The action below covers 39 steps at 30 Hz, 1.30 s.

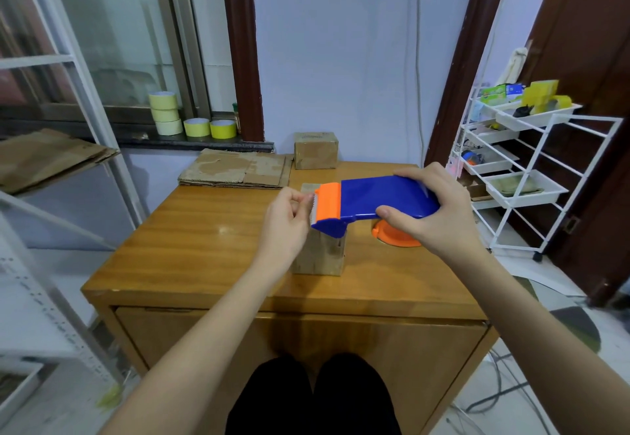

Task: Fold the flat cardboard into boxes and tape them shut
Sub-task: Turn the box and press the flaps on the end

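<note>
Head view: right hand (439, 216) gripping dispenser (378, 201) above box (320, 254) mid-table; left hand (286, 220) pinching tape end at blade. One box (316, 150) done at back, flat cardboard (237, 172) left.

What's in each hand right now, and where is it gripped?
Right hand grips the tape dispenser by its blue body's rear end. Left hand pinches at the orange cutter end, probably the tape's end; tape itself isn't visible.

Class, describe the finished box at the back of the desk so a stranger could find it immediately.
Start at the wooden desk and follow it to its far edge by the wall. There the small closed box stands upright right of the flat cardboard stack; unlike the box under the hands, nothing covers it.
</note>
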{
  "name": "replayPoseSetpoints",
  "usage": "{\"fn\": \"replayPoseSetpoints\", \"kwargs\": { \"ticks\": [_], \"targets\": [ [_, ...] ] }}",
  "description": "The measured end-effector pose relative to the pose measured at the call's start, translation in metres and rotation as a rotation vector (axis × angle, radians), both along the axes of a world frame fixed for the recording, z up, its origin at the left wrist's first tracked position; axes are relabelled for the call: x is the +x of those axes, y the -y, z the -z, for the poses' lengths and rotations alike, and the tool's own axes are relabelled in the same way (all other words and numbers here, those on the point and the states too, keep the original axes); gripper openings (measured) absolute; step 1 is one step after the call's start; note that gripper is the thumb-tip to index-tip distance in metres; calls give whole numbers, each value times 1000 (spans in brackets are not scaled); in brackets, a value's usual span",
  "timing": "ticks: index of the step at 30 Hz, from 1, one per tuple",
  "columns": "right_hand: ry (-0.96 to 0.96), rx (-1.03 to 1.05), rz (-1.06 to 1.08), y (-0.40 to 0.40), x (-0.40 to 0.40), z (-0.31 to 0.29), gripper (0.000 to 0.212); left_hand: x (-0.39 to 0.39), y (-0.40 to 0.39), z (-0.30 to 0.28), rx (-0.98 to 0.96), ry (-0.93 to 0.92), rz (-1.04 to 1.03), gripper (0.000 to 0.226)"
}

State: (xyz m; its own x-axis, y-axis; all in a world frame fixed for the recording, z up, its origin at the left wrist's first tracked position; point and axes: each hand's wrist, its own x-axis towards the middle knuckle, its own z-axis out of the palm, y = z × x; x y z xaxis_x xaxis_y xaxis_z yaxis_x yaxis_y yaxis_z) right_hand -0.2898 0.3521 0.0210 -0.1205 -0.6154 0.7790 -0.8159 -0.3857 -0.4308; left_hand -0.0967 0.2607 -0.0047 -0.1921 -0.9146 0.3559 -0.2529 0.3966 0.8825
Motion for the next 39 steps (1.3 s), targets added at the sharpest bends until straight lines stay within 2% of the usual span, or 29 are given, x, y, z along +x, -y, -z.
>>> {"fn": "replayPoseSetpoints", "kwargs": {
  "ticks": [14,18,22,25,30,34,39],
  "targets": [
    [-27,19,8,-9,-14,2,62,31,23,4,19,24,-65,18],
    [-83,32,-13,-21,-35,-3,62,52,23,0,-19,199,-15,17],
    [-154,72,-1,-22,-43,-5,75,49,19,1,13,193,70,20],
    [-203,110,18,-21,-43,1,85,43,21,7,40,200,43,28],
    [-123,102,-19,-20,-46,6,73,40,28,16,-15,380,-85,25],
    [-163,120,-18,-22,-50,8,72,44,34,16,-4,419,-116,25],
    [-125,123,-19,-30,-60,9,72,51,37,10,-59,504,-109,25]
  ]
}}
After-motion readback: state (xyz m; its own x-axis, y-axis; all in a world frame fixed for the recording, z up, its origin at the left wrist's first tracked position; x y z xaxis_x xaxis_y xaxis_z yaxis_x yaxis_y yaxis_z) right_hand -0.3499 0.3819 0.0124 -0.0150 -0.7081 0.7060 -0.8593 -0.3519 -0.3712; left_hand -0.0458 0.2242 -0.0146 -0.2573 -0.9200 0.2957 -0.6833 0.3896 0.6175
